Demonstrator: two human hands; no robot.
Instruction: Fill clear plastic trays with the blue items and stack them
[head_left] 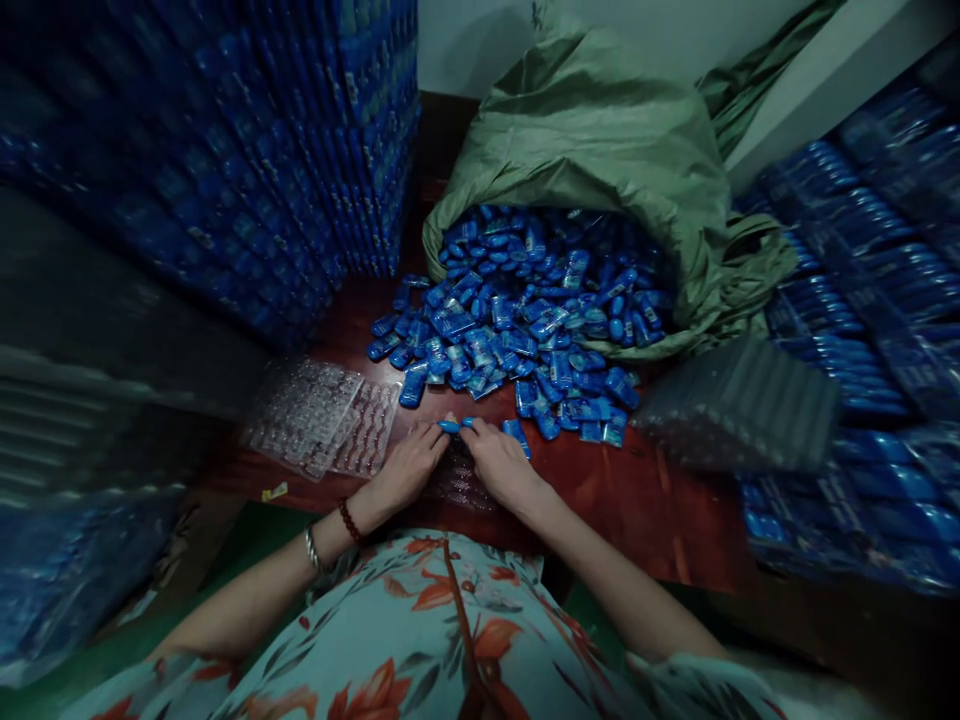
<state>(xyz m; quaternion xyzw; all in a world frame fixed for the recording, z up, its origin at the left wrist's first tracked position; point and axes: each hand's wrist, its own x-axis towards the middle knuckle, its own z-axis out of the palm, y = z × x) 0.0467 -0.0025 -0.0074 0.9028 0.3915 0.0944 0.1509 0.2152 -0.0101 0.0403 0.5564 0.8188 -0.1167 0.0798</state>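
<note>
The left hand (409, 465) and right hand (499, 462) each pinch a small blue packet (448, 426) over a clear blister tray (459, 482) at the near table edge. That tray looks mostly unfilled. A big heap of packets (525, 330) spills from the green sack (600, 140) beyond, and empty trays (322, 415) wait at left.

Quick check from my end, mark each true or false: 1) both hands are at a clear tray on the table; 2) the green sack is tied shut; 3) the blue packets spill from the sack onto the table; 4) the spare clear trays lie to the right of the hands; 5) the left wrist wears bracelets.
1) True: the left hand and the right hand rest on a clear tray, fingertips on small blue pieces.
2) False: the green sack lies open.
3) True: the blue packets spread onto the table.
4) False: the spare clear trays lie left of the hands.
5) True: bracelets show there.
</note>
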